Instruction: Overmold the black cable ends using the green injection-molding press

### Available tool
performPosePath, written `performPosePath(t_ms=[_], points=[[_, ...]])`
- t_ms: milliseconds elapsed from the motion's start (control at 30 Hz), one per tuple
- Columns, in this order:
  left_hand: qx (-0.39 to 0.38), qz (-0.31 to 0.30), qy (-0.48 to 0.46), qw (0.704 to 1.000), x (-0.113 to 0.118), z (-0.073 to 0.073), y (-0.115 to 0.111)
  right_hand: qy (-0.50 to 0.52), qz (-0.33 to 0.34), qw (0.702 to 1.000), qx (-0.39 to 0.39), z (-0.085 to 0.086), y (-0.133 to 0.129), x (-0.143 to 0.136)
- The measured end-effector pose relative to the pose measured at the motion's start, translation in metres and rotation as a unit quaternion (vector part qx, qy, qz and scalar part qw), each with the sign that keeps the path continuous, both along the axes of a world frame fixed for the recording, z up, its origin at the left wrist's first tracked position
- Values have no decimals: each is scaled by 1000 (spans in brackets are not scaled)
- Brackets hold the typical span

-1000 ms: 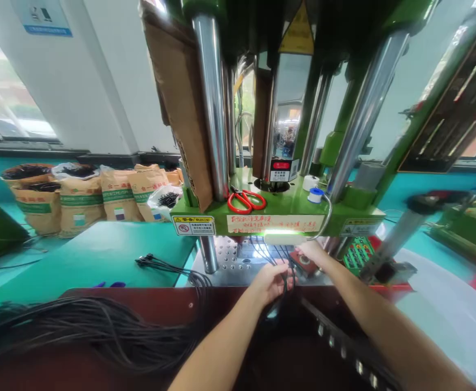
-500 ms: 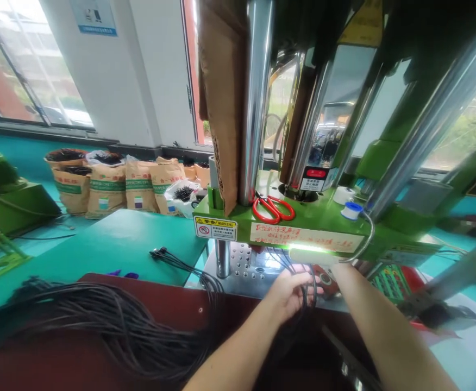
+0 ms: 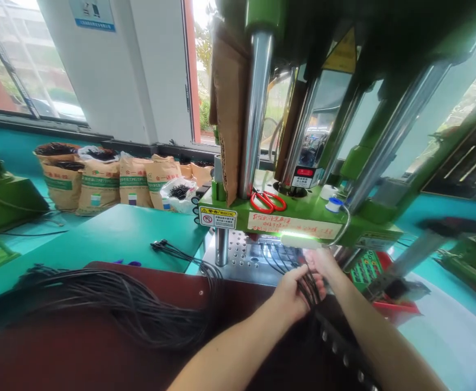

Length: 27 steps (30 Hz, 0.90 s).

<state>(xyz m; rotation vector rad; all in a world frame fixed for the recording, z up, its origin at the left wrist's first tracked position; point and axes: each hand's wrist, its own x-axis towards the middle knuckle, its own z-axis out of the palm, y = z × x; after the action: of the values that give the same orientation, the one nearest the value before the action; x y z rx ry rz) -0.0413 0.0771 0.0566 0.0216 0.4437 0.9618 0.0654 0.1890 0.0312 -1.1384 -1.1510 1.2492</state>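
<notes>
Holding a few black cables [image 3: 310,290] in curled fingers, the left hand [image 3: 293,296] sits palm up just in front of the green press [image 3: 243,217]. The right hand [image 3: 319,262] reaches in just beyond it, beside the lit lamp [image 3: 301,242]; its fingertips are partly hidden, so I cannot tell whether they grip anything.

The main danger, as I judge it, is to the right hand: it lies close under the press's upper plate, and if that plate came down, fingers could be pinched. The cables could also cross or slip out of line, since they are bunched at the left hand but spread apart beyond it; a tug there would likely drag their far ends askew over the perforated metal plate [image 3: 238,254]. Loose lengths might snag on one another too.

The cables' long axis runs front to back on a slant. Their far ends point away from the person, under the press and somewhat leftward; nearer, they converge rightward into the left hand, then bend downward. Where their near ends finish is lost in shadow.
</notes>
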Motion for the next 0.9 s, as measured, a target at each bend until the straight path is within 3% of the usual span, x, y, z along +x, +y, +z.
performPosePath(t_ms=[300,500,600,700,767,833,900], points=[[-32,-12,-58,998,-1,7,-54,50,-67,996,-2,0,-39,8],[57,-99,-85,990,-3,-8,-123,57,-85,994,-31,4,-50,9],[109,-87,-64,988,-19,0,-143,42,-79,996,-28,5,-57,14],[158,21,-34,987,-70,34,-138,15,-74,996,-37,1,-64,28],[191,177,11,965,-122,63,-121,0,-61,997,-48,-4,-69,42],[211,385,103,893,-179,82,-97,-10,-42,997,-57,-10,-75,56],[155,560,274,766,-231,84,-69,-16,-12,997,-69,-13,-81,68]])
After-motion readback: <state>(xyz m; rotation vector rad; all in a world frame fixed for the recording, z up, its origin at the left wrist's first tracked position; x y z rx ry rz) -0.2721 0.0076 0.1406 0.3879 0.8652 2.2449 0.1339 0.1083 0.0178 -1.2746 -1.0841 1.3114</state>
